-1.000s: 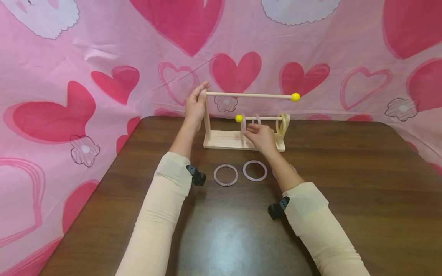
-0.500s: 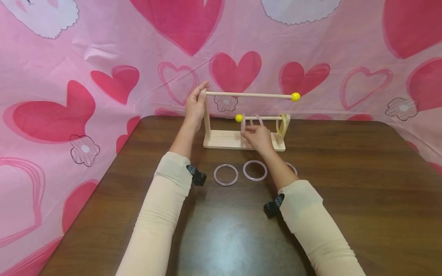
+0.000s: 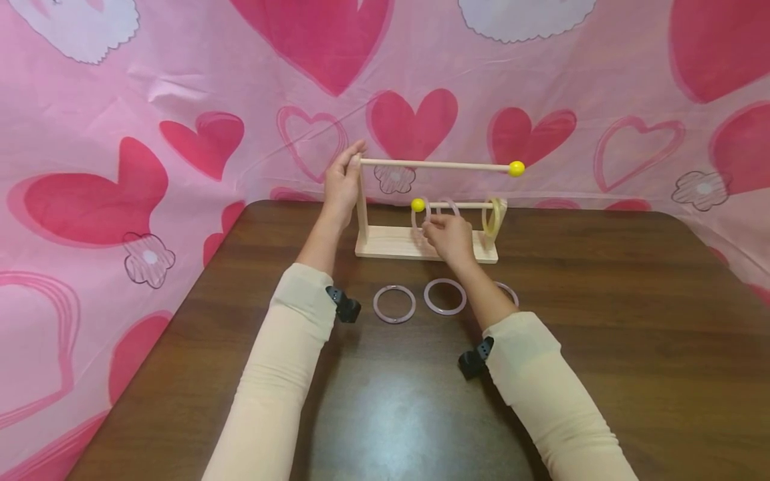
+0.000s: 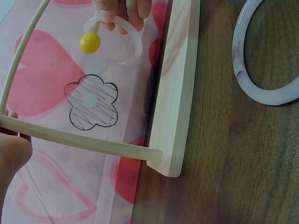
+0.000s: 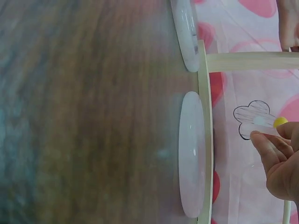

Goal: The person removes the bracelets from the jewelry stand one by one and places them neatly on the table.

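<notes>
A wooden bangle stand has two rods ending in yellow balls. My left hand grips the top of its tall left post. With thumb and fingertips, my right hand pinches a pale lilac bangle at the lower rod's ball end. In the left wrist view this bangle hangs tilted close around the ball; whether it touches the ball I cannot tell. Another lilac bangle hangs farther along that rod, partly hidden by my right hand. Yellow bangles hang beside the short right post.
Three lilac bangles lie on the brown table before the stand: a left bangle, a middle bangle and a right bangle, partly covered by my right forearm. A pink heart-patterned cloth hangs behind the table.
My right hand has shifted slightly left and pinches the lilac bangle nearest the ball. That bangle has turned from nearly edge-on and moved left around the ball. My left hand stays on the post.
</notes>
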`<state>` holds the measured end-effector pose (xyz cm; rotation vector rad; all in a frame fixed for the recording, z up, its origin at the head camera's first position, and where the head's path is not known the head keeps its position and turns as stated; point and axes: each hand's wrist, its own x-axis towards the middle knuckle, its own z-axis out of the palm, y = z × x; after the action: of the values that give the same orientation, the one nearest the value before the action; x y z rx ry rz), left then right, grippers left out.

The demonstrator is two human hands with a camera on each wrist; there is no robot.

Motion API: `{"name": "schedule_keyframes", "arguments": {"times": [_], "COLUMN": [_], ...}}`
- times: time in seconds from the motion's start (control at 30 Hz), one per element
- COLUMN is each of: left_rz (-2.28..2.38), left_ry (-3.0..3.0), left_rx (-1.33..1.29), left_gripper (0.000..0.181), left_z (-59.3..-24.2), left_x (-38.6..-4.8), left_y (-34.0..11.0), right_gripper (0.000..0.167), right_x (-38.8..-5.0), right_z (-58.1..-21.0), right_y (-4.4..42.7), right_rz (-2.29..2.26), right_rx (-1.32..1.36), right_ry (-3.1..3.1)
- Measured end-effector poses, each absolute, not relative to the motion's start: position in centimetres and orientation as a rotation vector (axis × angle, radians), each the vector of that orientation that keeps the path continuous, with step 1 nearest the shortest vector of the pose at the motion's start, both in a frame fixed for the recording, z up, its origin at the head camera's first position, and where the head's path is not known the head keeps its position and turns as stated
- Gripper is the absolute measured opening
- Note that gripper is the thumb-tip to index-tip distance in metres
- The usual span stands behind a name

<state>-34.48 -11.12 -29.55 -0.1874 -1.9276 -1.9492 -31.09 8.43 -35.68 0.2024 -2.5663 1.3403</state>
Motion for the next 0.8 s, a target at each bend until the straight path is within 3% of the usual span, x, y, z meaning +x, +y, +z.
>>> {"name": "schedule_keyframes", "arguments": {"times": [0.37,0.6,0.8], "left_rz": [-1.960,-1.966,-1.970], "left_ry": [-1.943,-1.962,-1.962], "left_rx": [-0.171,-0.170,-0.167], "left_gripper": [0.034,0.035,0.035], "left_z": [-29.4,-27.6,-28.2], "left_x": [-34.4,-31.9,-32.9], "left_y": [-11.1,-10.6,-10.9], "right_gripper": [0.023,0.020,0.019], "right_x": [-31.1,-31.4,-31.3], "right_z": [-35.8,-36.0,-36.0], "right_y": [8.4,8.4,8.3], "right_rz": [1.309,1.265,1.297], "right_rx": [0.191,0.243,0.273], "right_ry": [-2.489,-2.386,-2.356]}}
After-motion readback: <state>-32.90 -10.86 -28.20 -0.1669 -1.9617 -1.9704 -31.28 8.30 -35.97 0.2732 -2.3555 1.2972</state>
